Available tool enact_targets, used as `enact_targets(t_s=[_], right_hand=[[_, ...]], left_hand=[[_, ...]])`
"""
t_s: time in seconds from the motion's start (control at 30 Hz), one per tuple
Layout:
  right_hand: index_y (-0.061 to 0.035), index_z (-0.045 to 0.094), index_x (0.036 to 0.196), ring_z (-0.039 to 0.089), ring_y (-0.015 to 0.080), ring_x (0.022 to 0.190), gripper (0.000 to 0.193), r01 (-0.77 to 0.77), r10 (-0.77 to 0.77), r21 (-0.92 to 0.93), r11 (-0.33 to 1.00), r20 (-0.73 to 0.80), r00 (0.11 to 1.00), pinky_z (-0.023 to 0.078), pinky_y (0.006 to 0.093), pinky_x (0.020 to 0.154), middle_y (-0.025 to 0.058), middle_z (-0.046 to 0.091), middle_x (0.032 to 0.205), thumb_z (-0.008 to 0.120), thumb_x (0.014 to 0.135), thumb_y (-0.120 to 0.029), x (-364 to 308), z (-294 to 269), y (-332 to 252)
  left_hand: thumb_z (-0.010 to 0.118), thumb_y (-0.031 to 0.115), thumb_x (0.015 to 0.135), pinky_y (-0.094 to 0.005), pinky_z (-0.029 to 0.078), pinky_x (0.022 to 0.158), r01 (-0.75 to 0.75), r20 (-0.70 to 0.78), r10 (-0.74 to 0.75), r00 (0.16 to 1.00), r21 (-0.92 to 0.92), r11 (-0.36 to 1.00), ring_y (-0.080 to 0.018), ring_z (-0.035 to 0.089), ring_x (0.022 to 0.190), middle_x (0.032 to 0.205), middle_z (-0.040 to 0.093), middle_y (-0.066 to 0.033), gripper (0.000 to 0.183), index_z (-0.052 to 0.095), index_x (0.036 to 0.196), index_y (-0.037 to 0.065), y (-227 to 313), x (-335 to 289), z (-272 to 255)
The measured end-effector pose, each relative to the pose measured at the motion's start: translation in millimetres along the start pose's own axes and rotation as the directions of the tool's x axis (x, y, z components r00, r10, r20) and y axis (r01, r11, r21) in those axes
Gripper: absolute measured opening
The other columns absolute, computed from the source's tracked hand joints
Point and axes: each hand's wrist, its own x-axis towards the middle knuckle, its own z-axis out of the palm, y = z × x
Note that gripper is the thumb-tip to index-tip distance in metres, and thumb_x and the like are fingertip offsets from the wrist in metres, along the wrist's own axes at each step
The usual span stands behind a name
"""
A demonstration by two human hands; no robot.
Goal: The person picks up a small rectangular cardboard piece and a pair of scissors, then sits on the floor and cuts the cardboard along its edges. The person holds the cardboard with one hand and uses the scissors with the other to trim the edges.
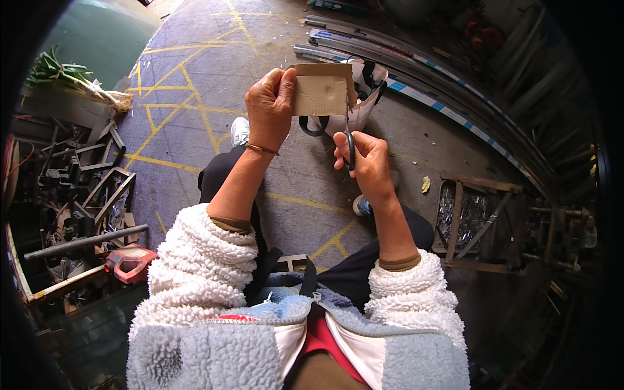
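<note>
A brown piece of cardboard (pixel 320 96), seemingly folded or doubled, is held up in front of me. My left hand (pixel 272 104) grips its left edge, thumb on the near face and fingers behind. Scissors with dark handles (pixel 351 151) are in my right hand (pixel 369 159), the fingers closed round the loops. Their blades point away from me and meet the cardboard near its right edge, where a narrow strip stands slightly apart. How far the blades are parted is too small to tell. Behind the cardboard stands a white bag (pixel 338 125) with dark straps, partly hidden.
Long metal profiles (pixel 416 62) lie along the floor at the far right. A metal-framed bin of shiny scraps (pixel 463 214) stands at right. Metal frames (pixel 107 195) and a red tool-like object (pixel 131 263) crowd the left, below green onions (pixel 71 78) on a ledge.
</note>
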Motion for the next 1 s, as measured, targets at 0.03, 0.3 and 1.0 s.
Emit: enact_targets(t_s=[0.03,0.3,1.0], right_hand=[[0.001,0.071,0.086,0.058,0.003,0.06,0.026,-0.011,0.011,0.001,1.0,0.0,1.0,0.042,0.0184,0.053,0.0003,0.066,0.069,0.068,0.094,-0.024,-0.2,0.4,0.5],[0.0008,0.071,0.086,0.057,0.0024,0.061,0.028,-0.01,0.01,0.03,0.999,-0.003,1.0,0.042,0.0178,0.054,0.0,0.065,0.07,0.067,0.095,-0.025,0.7,2.1,1.7],[0.0004,0.069,0.08,0.056,0.003,0.056,0.034,-0.064,0.063,0.091,0.994,0.019,0.998,0.041,0.0191,0.05,0.0019,0.064,0.069,0.068,0.094,-0.031,8.4,-6.1,6.4]], left_hand=[[0.062,0.022,0.097,-0.0303,0.039,0.051,0.001,0.001,-0.001,1.0,-0.005,1.0,-0.01,0.043,0.055,0.058,0.051,-0.0085,0.03,0.06,0.077,0.0,0.4,-0.1,0.1],[0.062,0.022,0.097,-0.0303,0.04,0.052,0.036,-0.008,-0.036,0.999,0.001,0.999,-0.0101,0.044,0.055,0.058,0.051,-0.0084,0.03,0.06,0.077,0.0,0.0,0.9,-0.2],[0.062,0.021,0.096,-0.0334,0.04,0.052,-0.02,0.022,0.02,1.0,0.001,1.0,-0.0181,0.044,0.052,0.059,0.05,-0.0141,0.031,0.056,0.075,-0.001,0.2,-5.0,7.6]])
